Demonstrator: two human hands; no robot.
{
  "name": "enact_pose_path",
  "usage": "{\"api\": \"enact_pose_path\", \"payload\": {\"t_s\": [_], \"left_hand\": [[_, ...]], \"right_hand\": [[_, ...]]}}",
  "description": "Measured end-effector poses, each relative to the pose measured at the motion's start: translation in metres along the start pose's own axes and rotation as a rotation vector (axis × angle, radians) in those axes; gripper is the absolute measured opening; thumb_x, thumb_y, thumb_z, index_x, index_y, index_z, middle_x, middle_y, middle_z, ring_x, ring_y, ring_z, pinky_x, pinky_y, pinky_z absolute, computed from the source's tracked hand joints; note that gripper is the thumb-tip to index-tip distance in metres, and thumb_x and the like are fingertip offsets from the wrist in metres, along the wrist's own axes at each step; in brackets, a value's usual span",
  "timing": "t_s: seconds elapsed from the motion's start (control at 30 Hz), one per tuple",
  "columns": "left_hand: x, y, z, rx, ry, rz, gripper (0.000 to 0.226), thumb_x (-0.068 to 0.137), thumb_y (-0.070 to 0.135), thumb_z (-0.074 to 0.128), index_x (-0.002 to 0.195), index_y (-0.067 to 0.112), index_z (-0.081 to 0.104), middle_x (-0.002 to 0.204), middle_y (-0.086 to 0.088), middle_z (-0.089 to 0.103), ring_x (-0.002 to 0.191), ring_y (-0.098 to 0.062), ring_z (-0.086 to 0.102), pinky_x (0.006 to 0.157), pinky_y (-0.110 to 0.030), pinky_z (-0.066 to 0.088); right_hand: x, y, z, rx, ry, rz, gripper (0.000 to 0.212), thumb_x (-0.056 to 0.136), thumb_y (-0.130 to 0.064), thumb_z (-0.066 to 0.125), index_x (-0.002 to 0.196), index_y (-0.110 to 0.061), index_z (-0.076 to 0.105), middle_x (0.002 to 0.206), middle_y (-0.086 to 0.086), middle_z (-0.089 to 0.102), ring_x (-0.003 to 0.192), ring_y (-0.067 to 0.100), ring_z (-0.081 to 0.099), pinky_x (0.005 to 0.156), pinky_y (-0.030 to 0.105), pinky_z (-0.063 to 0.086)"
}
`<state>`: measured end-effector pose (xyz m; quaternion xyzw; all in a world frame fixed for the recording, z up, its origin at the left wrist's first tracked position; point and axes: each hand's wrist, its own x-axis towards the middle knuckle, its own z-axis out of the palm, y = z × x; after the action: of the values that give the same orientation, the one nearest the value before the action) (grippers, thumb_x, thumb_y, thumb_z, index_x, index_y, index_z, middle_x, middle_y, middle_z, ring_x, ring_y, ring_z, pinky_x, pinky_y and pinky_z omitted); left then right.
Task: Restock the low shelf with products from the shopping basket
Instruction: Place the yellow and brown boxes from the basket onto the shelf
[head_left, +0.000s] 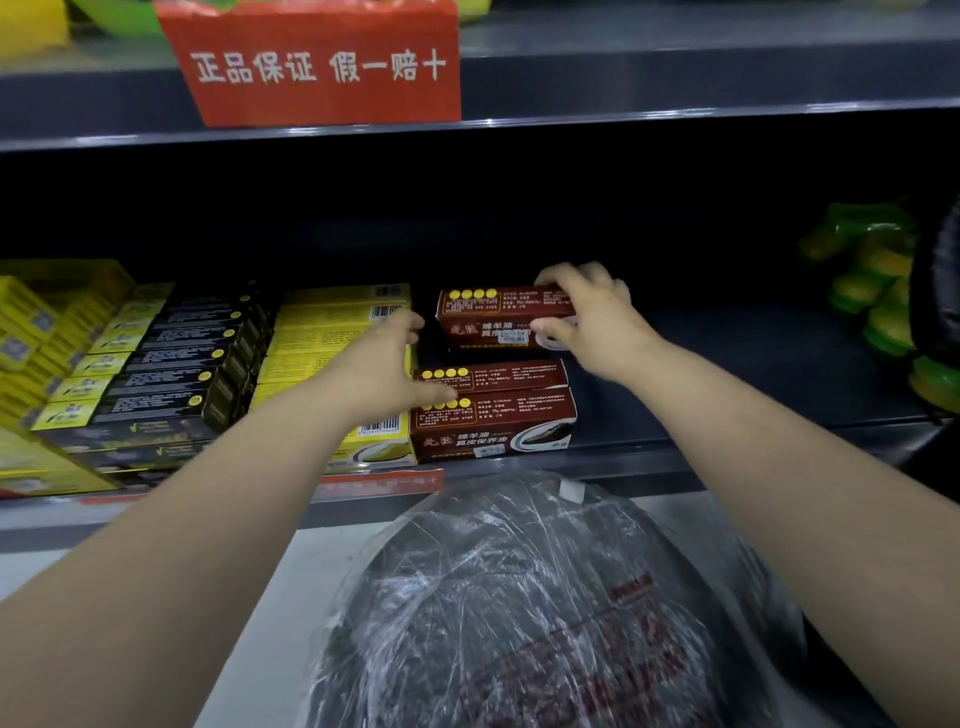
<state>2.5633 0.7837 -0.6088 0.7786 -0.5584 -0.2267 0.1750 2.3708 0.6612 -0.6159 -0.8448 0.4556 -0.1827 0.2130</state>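
The brown box (493, 317) sits well back on the low shelf (727, 452), behind two more brown boxes (493, 415) that lie one behind the other at the shelf's front edge. The right hand (592, 322) grips its right end, with the fingers (571, 275) curled over the top edge and the thumb pressed on the front face. Whether the box's underside rests on the shelf cannot be told. The left hand (384, 369) reaches in palm down, its fingers (410, 325) held loosely together just beside the box's left end; contact there is unclear.

To the right of the brown boxes the dark shelf floor runs bare as far as the green packs (872, 280) near the right end. To the left the row is tight: yellow boxes (332, 332) touch the brown ones, then come black boxes (176, 364), all long, flat-sided printed cartons laid in rows back from the front edge. The upper shelf (675, 88) overhangs close above, and a red sign (311, 62) hangs on its front edge.

Below the low shelf's front edge lies a round dark bundle (519, 597) in crinkled, glossy clear plastic.
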Motion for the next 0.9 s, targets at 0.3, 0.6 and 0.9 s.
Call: {"api": "enact_pose_path", "payload": {"t_s": [0.3,0.6,0.9], "left_hand": [[-0.007,-0.016,0.008,0.112,-0.171,0.03,0.115,0.065,0.041,0.082,0.151,0.027,0.006,0.158,0.002,0.011,0.144,-0.019,0.013,0.115,-0.039,0.021],[-0.006,-0.012,0.006,0.205,-0.197,0.098,0.093,0.071,0.045,0.076,0.147,0.021,0.028,0.155,0.002,0.023,0.142,-0.017,0.018,0.114,-0.032,0.018],[-0.01,0.106,0.012,-0.341,-0.157,0.593,0.044,0.078,0.038,0.071,0.118,0.035,0.056,0.118,0.02,0.059,0.113,0.003,0.051,0.1,-0.022,0.041]], "right_hand": [[-0.003,0.008,0.042,0.136,-0.337,0.101,0.043,0.1,-0.033,0.038,0.142,-0.034,0.033,0.148,0.006,0.019,0.129,0.025,0.034,0.1,0.034,0.041],[-0.018,-0.01,0.029,-0.014,-0.328,0.142,0.057,0.099,-0.033,0.04,0.15,-0.026,0.014,0.159,0.002,-0.001,0.142,0.024,0.021,0.108,0.032,0.03],[-0.086,-0.064,-0.148,-0.272,-0.191,0.189,0.034,0.083,-0.032,0.067,0.115,-0.028,0.057,0.111,-0.006,0.057,0.1,0.012,0.056,0.083,0.022,0.042]]}}
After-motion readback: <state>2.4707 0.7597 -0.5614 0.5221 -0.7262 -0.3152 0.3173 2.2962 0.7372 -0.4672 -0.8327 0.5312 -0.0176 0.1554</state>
